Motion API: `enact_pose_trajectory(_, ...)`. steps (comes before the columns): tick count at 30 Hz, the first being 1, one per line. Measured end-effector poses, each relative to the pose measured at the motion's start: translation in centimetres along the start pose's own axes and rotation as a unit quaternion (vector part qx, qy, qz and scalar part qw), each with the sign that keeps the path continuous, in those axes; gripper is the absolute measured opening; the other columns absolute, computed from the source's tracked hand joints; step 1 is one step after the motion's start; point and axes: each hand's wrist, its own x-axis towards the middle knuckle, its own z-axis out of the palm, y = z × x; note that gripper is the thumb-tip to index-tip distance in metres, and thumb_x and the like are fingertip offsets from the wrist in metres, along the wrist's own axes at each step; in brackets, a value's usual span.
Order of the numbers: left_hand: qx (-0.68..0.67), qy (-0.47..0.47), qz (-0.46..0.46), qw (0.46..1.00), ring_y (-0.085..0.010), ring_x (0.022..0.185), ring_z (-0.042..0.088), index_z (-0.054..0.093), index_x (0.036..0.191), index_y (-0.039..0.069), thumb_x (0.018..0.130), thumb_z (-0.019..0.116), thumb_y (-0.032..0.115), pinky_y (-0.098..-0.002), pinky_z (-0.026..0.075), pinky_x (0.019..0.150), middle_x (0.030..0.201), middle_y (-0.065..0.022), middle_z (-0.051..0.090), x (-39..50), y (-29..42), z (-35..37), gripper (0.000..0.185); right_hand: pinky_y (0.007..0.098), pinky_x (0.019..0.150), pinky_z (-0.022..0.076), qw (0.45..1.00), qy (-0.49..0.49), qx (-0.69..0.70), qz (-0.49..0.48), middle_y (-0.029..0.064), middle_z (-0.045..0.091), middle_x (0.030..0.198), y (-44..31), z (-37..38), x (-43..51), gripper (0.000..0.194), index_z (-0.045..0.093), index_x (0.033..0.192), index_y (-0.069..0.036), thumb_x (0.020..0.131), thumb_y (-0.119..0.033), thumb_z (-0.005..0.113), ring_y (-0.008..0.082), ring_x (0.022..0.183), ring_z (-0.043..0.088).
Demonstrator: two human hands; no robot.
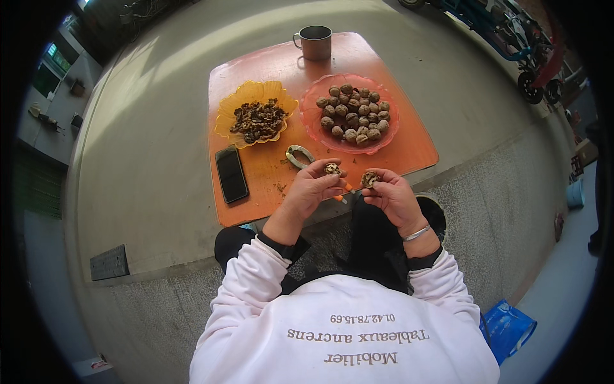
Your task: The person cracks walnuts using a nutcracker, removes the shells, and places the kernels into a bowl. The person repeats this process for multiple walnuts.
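Observation:
My left hand (314, 187) holds a piece of cracked walnut (332, 169) between thumb and fingers, above the table's near edge. Close by on the right, my right hand (391, 194) grips another broken walnut piece (370, 179), its pale inside showing. The two pieces are apart. Beneath my left hand lies a nutcracker or plier-like tool (298, 154) with orange-tipped handles, partly hidden by the hand. A pink scalloped plate (312, 129) holds many whole walnuts (352, 118). To its left, a yellow flower-shaped bowl (225, 115) contains brown walnut fragments (259, 120).
A smartphone (231, 174) lies at the left of the orange table (268, 192), near small crumbs. A metal mug (315, 43) stands at the far edge. Beside my right forearm, below table height, is a dark round opening or container (431, 216). A blue bag (508, 329) is at the lower right.

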Motion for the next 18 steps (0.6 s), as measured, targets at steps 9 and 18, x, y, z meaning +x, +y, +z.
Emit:
enact_pose_trajectory(9, -0.117, 0.124, 0.125, 0.977, -0.0139, 0.071, 0.062, 0.053, 0.101, 0.001, 0.086, 0.054, 0.009, -0.0246, 0.054, 0.065, 0.083, -0.0069, 0.061, -1.6, 5.1, -7.4, 0.017, 0.0233, 0.056, 0.0513, 0.97, -0.037, -0.223, 0.088, 0.007, 0.059, 0.082, 4.5, 7.3, 9.4, 0.026, 0.053, 0.104, 0.003, 0.079, -0.001, 0.05, 0.0118, 0.062, 0.059)
enact_pose_trajectory(18, -0.106, 0.078, 0.148, 0.98, -0.012, 0.07, 0.062, 0.052, 0.111, 0.001, 0.085, 0.054, 0.004, -0.0251, 0.055, 0.065, 0.084, -0.0072, 0.061, 0.6, 7.4, -9.2, 0.026, 0.0272, 0.058, 0.0496, 0.837, -0.082, -0.54, 0.038, 0.012, 0.062, 0.08, 9.9, 9.2, 13.6, 0.03, 0.058, 0.105, 0.0, 0.076, -0.004, 0.053, 0.0142, 0.063, 0.061)
